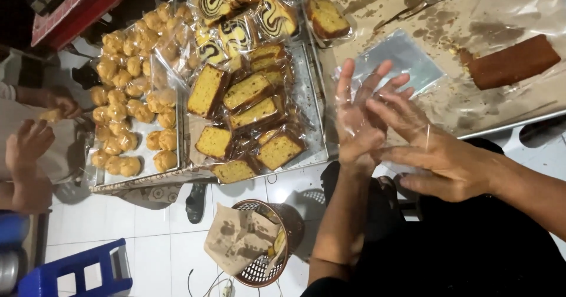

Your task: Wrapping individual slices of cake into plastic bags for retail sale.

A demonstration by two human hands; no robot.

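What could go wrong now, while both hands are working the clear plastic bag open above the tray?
1. The left hand and right hand pull a thin clear plastic bag; it might tear or slip from the fingers.
2. Crumbs on the lined tray near the cake loaf could get into the bag.
3. The wrapped cake slices are piled close by; an elbow might knock some toward the wastebasket below.
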